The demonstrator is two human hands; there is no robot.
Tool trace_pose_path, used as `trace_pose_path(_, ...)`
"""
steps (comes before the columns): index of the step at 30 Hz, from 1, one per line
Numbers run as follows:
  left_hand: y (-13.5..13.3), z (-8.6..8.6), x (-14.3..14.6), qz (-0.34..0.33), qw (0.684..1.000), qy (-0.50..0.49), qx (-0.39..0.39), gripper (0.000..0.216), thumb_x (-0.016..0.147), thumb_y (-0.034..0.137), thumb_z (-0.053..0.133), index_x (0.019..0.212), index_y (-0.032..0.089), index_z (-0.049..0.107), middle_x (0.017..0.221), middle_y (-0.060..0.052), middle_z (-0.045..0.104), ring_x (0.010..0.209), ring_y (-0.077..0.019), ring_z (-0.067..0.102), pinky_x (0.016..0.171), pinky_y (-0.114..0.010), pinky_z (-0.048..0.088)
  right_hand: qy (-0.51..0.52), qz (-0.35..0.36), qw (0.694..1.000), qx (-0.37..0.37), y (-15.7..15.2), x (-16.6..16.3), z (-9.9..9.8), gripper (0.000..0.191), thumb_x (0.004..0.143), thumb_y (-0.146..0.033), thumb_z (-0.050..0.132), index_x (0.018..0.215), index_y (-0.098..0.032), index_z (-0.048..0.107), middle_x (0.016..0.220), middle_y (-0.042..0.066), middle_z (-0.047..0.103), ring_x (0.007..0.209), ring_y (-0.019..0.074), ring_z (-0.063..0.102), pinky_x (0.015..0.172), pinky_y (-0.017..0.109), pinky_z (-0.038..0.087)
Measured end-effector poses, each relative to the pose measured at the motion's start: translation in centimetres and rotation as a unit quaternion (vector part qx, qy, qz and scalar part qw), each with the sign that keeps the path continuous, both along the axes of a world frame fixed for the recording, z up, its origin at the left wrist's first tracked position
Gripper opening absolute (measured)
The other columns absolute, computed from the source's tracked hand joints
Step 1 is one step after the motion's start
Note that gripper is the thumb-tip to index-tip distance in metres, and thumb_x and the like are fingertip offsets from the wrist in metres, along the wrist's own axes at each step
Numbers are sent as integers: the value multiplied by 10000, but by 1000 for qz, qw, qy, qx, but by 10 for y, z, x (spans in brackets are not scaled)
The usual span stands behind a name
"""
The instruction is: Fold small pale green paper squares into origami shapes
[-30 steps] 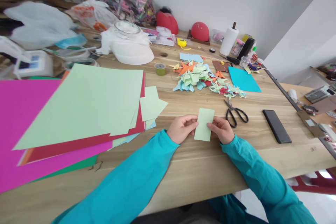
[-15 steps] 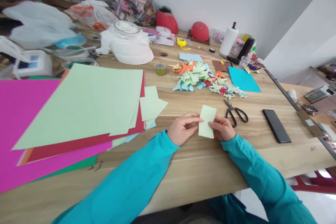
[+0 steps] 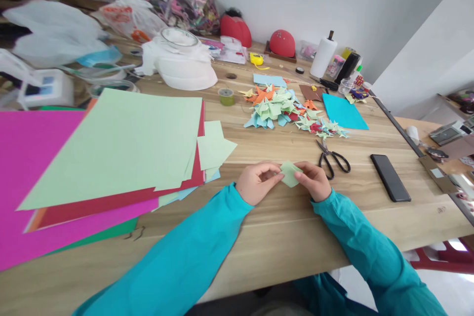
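A small light-green piece of folded paper [image 3: 290,176] is held between my two hands, just above the wooden table. My left hand [image 3: 259,180] pinches its left side between thumb and fingers. On the right side, my right hand [image 3: 314,179] grips it the same way. It looks diamond-shaped, with a fold line near its top right. Black-handled scissors [image 3: 335,162] lie just beyond my right hand. Farther back is a heap of folded paper figures [image 3: 274,107] in green, orange, blue and red.
Large coloured sheets [image 3: 122,143] are stacked at the left, with smaller green paper pieces [image 3: 215,150] beside them. A black phone [image 3: 390,177] rests at the right. Behind stand a green tape roll [image 3: 225,96], a turquoise sheet [image 3: 345,111] and a white bottle [image 3: 323,58].
The paper has gone from an upright rectangle to a smaller diamond shape. Both hands now pinch it at its sides, with my left fingers curled in more.
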State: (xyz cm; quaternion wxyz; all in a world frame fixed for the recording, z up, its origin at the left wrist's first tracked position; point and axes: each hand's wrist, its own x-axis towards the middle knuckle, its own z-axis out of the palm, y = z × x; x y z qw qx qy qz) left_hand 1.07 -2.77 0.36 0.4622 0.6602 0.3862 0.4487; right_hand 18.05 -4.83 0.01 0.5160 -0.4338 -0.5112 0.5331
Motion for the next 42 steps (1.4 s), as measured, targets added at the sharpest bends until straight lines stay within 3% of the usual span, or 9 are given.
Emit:
trace_pose_path(2,-1,0,1,-1,1000,-3,-18,136,662,266,630,690,136,600,762,-72,671,709,-174,619,636,-279,499,-34,-12,999,22,0,-2,0,196,611,-310,701,745,-171,663,685,15,655,652,143,585,605,256,484)
trace_pose_path(7,-1,-2,4,-10,997,-60,-55,292,663,271,633,912,125,592,838,-71,681,738,-166,625,647,-270,511,-90,-36,995,22,-1,-4,-3,159,637,-323,673,678,-170,669,610,11,640,548,134,559,521,255,455)
trace_pose_path(10,0,-2,3,-1,998,-36,-54,218,679,285,619,827,126,640,804,-69,686,677,-162,623,600,-267,514,-98,-28,995,16,-3,-3,-3,158,645,-330,665,688,-178,669,628,13,649,576,146,574,553,269,465)
trace_pose_path(15,-1,3,0,-4,999,31,29,120,708,237,592,740,148,668,735,-50,672,651,-143,602,604,-249,490,-84,-52,995,19,-5,-5,-2,181,629,-314,679,756,-186,659,680,19,665,601,144,589,567,270,484)
trace_pose_path(19,-3,5,1,-22,995,70,66,113,713,209,582,730,145,674,700,-50,647,606,-130,578,532,-228,454,-104,-64,992,28,-5,-5,-3,146,611,-294,696,702,-186,659,642,18,654,568,134,577,535,255,469)
trace_pose_path(32,-3,3,1,-30,992,70,97,136,739,220,561,718,143,672,717,-62,642,630,-132,575,594,-237,466,-82,-59,995,14,-4,-4,-2,135,589,-287,709,668,-188,663,632,19,663,568,138,585,535,260,483)
trace_pose_path(42,-5,6,1,-18,992,80,94,129,732,227,561,695,150,657,678,-46,628,588,-117,553,516,-213,436,-81,-35,996,3,-4,-3,-2,135,600,-296,700,657,-182,656,604,9,651,534,117,558,509,240,464)
